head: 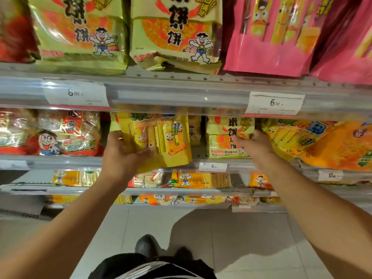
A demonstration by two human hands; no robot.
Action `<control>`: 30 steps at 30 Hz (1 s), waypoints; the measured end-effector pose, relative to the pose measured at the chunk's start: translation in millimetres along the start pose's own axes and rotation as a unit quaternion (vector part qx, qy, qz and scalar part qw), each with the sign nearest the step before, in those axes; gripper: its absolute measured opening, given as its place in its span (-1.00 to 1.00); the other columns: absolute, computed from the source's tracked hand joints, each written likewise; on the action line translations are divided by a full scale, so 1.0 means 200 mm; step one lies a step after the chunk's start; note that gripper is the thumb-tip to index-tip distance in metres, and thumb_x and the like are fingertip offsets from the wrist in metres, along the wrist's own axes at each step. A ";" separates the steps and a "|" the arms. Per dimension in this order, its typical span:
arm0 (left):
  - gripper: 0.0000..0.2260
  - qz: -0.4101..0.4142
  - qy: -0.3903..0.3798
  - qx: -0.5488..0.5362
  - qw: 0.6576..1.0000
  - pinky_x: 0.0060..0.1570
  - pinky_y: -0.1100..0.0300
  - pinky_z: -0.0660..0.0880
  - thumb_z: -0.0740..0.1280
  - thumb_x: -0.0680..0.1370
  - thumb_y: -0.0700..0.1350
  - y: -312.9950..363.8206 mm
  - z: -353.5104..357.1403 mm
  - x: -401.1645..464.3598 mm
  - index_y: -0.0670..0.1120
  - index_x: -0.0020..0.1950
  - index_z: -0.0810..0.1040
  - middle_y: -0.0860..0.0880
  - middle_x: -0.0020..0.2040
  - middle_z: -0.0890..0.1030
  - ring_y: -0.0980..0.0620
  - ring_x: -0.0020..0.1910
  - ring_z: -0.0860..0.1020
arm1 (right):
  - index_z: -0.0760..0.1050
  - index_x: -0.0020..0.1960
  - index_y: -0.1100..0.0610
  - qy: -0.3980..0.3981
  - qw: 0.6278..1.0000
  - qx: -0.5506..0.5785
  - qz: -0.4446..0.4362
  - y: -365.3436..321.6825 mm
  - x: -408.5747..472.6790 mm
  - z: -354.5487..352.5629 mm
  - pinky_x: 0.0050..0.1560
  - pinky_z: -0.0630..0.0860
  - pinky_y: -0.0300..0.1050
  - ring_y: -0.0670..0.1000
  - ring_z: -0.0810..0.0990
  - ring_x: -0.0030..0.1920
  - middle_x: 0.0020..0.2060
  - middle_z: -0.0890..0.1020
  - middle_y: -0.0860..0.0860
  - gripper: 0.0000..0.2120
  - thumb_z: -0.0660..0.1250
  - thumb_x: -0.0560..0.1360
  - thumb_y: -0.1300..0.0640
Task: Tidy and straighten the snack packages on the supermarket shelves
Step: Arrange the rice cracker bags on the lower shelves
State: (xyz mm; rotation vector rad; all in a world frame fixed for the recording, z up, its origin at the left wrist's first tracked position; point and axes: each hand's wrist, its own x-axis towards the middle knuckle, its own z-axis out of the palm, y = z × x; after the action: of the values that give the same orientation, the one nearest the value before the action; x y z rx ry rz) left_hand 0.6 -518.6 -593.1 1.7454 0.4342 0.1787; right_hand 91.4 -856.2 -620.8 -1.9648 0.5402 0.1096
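left hand (122, 152): grasping the yellow snack package (161, 141) from its left side and underneath, thumb across the front, fingers behind it.
yellow snack package: tilted, its lower edge hanging out past the front edge of the middle shelf (60, 161), its top tucked under the upper shelf's price rail (181, 95).
right hand (253, 144): fingers straight and relaxed, laid against the right side of the pale rice cracker bag (227, 137), not curled around it.
pale rice cracker bag: upright on the middle shelf, just right of a gap beside the yellow package; the orange snack bag (326, 146) lies slanted at its right, behind the right hand.
middle shelf, left end: red rice cracker bag (60, 133), well apart from the left hand.
upper shelf: two green-yellow cracker bags (173, 31) side by side, pink bags (277, 35) to the right.
price tags (274, 103): clipped to the rails.
floor (201, 228): pale tiles, a dark shoe (147, 245) below.
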 end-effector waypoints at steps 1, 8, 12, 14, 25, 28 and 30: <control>-0.44 -0.005 0.004 -0.001 1.000 -0.23 -0.02 0.65 0.64 0.26 -0.12 -0.02 -0.06 -0.03 0.04 0.10 0.38 -0.09 -0.05 0.59 -0.09 -0.08 0.65 | 0.51 0.19 0.14 0.003 1.000 0.003 -0.003 0.00 -0.01 0.00 0.21 0.49 0.08 0.12 0.57 0.17 0.17 0.61 0.06 -0.48 0.58 0.33 -0.01; -0.47 -0.033 0.043 -0.035 0.998 -0.33 0.13 0.61 0.61 0.10 0.04 -0.19 -0.31 -0.20 0.23 -0.08 0.41 -0.09 -0.04 0.63 -0.06 -0.11 0.67 | 0.41 0.31 0.19 0.019 1.000 0.015 -0.015 -0.07 -0.13 0.05 0.27 0.47 0.15 0.16 0.53 0.25 0.26 0.55 0.12 -0.30 0.56 0.32 -0.11; -0.42 -0.036 0.048 -0.038 0.997 -0.35 0.22 0.59 0.61 0.10 0.04 -0.22 -0.38 -0.18 0.21 -0.01 0.39 -0.02 -0.04 0.64 0.02 -0.11 0.67 | 0.43 0.15 0.12 -0.003 1.000 0.017 -0.015 -0.15 -0.21 0.18 0.19 0.50 0.15 0.15 0.54 0.20 0.15 0.58 0.06 -0.44 0.56 0.32 -0.12; -0.39 -0.038 0.043 -0.045 0.997 -0.30 0.16 0.60 0.61 0.11 0.03 -0.23 -0.43 -0.17 0.17 0.05 0.39 -0.02 -0.02 0.64 0.01 -0.08 0.67 | 0.41 -0.02 0.02 -0.010 1.000 0.022 -0.015 -0.19 -0.26 0.27 -0.06 0.50 -0.04 0.11 0.56 0.12 -0.04 0.57 -0.07 -0.59 0.56 0.33 -0.09; -0.43 -0.039 0.032 -0.036 0.998 -0.24 0.00 0.62 0.60 0.11 0.11 -0.31 -0.70 -0.16 0.18 -0.02 0.37 -0.04 -0.06 0.60 -0.04 -0.07 0.63 | 0.32 0.39 0.18 -0.012 0.999 0.037 0.032 -0.34 -0.46 0.61 0.21 0.43 0.03 0.16 0.49 0.28 0.33 0.49 0.12 -0.32 0.53 0.40 -0.02; -0.39 -0.040 0.022 -0.029 0.999 -0.16 -0.08 0.62 0.59 0.12 0.11 -0.34 -0.75 -0.16 0.13 0.04 0.38 -0.04 -0.03 0.59 -0.07 -0.03 0.61 | 0.35 0.36 0.23 0.001 0.999 -0.013 0.041 -0.33 -0.48 0.62 0.06 0.45 -0.08 0.08 0.53 0.09 0.33 0.48 0.16 -0.40 0.48 0.46 -0.01; -0.39 -0.044 0.022 -0.024 0.999 -0.14 -0.07 0.60 0.60 0.13 0.09 -0.35 -0.78 -0.16 0.11 0.06 0.38 0.00 -0.02 0.59 -0.03 -0.01 0.60 | 0.41 0.31 0.22 0.010 0.998 -0.046 0.033 -0.33 -0.48 0.62 -0.02 0.36 -0.15 0.07 0.50 0.02 0.29 0.52 0.16 -0.53 0.43 0.51 0.02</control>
State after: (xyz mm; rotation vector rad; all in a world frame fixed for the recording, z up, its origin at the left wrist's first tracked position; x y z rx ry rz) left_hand -96.7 -378.3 -623.6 1.6753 0.5334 0.1629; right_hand 52.9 -692.0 -591.5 -2.0405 0.6226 0.1576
